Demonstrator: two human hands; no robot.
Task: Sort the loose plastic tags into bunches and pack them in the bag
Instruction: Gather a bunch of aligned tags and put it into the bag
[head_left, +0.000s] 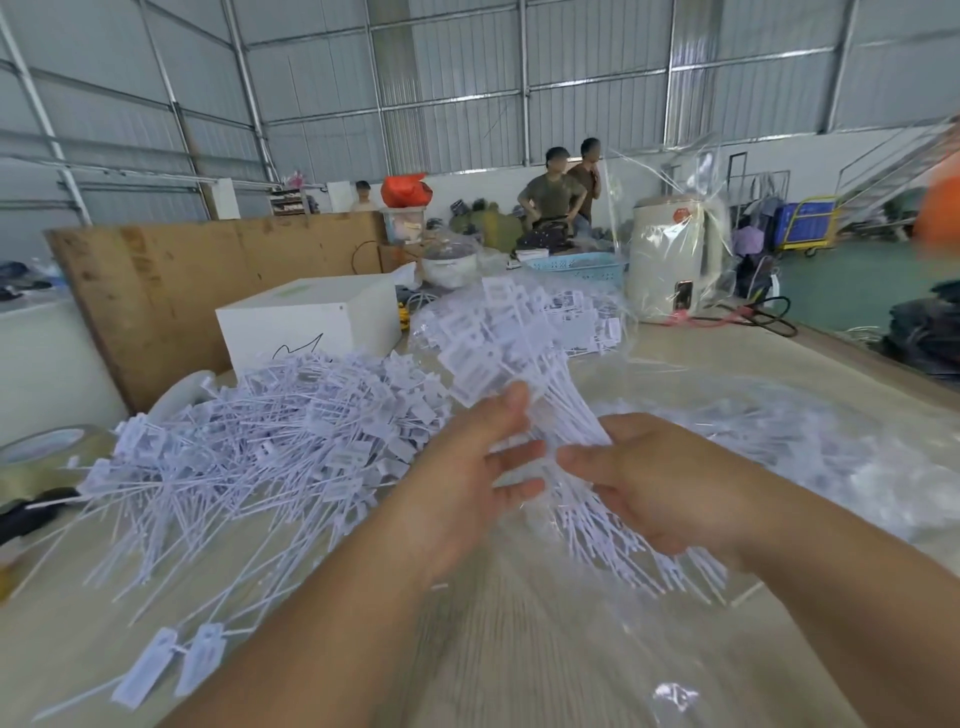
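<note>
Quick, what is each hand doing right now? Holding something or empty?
Left hand: holding the bunch of tags, thumb and fingers pinching its stems.
Right hand: closed around the same bunch, lower down the stems.

We see the loose tags (249, 441) heaped on the desk (519, 649) at left, a box (311, 322) behind them, the bag (779, 441) at right.
</note>
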